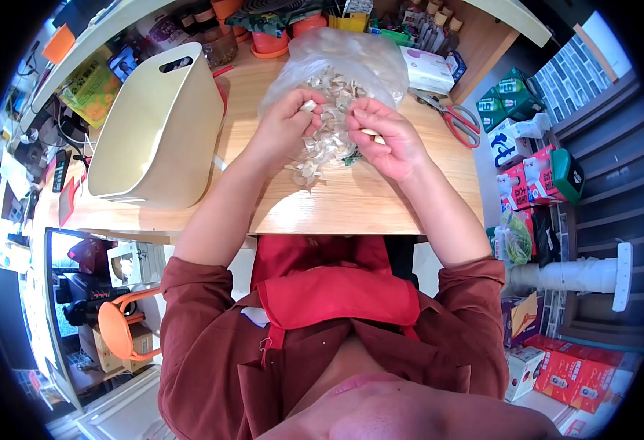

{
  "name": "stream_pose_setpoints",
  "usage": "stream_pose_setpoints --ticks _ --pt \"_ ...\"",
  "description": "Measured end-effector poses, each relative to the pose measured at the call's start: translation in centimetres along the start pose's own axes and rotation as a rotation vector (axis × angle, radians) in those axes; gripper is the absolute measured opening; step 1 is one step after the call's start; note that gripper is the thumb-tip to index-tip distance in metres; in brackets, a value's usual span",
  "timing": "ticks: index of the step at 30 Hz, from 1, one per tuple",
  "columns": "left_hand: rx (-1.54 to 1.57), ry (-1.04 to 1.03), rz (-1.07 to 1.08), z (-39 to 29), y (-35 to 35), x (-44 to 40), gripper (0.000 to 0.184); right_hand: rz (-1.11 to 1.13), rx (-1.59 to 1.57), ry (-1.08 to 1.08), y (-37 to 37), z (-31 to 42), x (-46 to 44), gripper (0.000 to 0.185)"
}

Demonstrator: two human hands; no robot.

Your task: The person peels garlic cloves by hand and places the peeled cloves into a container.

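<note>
My left hand (pixel 285 126) is closed, with a whitish garlic clove (pixel 308 106) between its thumb and fingers. A short way to the right, my right hand (pixel 389 143) has its fingers curled in. Pale yellow peeled garlic cloves (pixel 372 136) lie against its palm; whether its fingertips pinch anything more is too small to tell. Between and below both hands, a pile of papery garlic skins (pixel 329 139) spreads over the wooden table. Behind the hands sits a crumpled clear plastic bag (pixel 351 55), with more skins at its near side.
A cream bin with a handle hole (pixel 183 121) stands on the table's left. Red-handled scissors (pixel 458 121) lie at the right, near a white box (pixel 426 70). Pots and small bottles line the back. An orange stool (pixel 119 326) is at lower left; packaged goods (pixel 535 180) stand right of the table.
</note>
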State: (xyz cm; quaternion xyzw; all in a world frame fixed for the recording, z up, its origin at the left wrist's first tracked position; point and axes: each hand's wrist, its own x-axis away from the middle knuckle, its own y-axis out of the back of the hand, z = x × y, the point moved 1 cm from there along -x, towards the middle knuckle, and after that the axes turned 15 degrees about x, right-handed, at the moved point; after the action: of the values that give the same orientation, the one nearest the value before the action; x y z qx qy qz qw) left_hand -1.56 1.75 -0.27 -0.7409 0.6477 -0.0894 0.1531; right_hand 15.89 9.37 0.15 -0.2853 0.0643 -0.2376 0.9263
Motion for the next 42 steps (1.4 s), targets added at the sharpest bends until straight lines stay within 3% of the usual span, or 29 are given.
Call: stream_pose_setpoints --ticks 9,15,20,23,29,32,35,38,42 --pt "-0.102 -0.055 0.099 0.0 -0.7 0.3 0.029 0.008 -0.006 -0.038 -0.2 -0.1 0.1 0.012" --pt "-0.267 -0.113 0.092 -0.1 -1.2 0.4 0.036 -0.17 0.342 -0.018 -1.7 -0.6 0.1 0.017" --pt "-0.81 -0.41 0.127 0.8 -1.1 0.6 0.037 -0.249 0.632 0.082 -1.8 -1.8 -0.2 0.02" --pt "-0.874 -0.587 0.152 1.2 -1.4 0.6 0.038 -0.288 0.674 0.09 -1.8 -2.2 -0.5 0.019" --pt "-0.784 -0.35 0.079 0.4 -1.7 1.1 0.033 -0.334 0.783 0.246 -1.7 -2.1 -0.5 0.013" --pt "-0.71 -0.758 0.004 1.4 -1.0 0.1 0.025 -0.366 0.897 0.325 -1.8 -1.7 -0.1 0.014" --pt "-0.949 -1.045 0.025 -0.4 -0.5 -0.2 0.017 -0.395 1.035 0.345 -1.4 -1.6 0.0 0.017" --pt "-0.636 -0.5 -0.061 -0.6 -1.2 1.0 0.008 -0.411 1.171 0.355 -1.8 -1.2 0.2 0.019" --pt "-0.303 -0.3 0.017 -0.2 -1.4 1.0 0.011 -0.446 1.406 0.513 -1.8 -1.4 0.1 0.018"
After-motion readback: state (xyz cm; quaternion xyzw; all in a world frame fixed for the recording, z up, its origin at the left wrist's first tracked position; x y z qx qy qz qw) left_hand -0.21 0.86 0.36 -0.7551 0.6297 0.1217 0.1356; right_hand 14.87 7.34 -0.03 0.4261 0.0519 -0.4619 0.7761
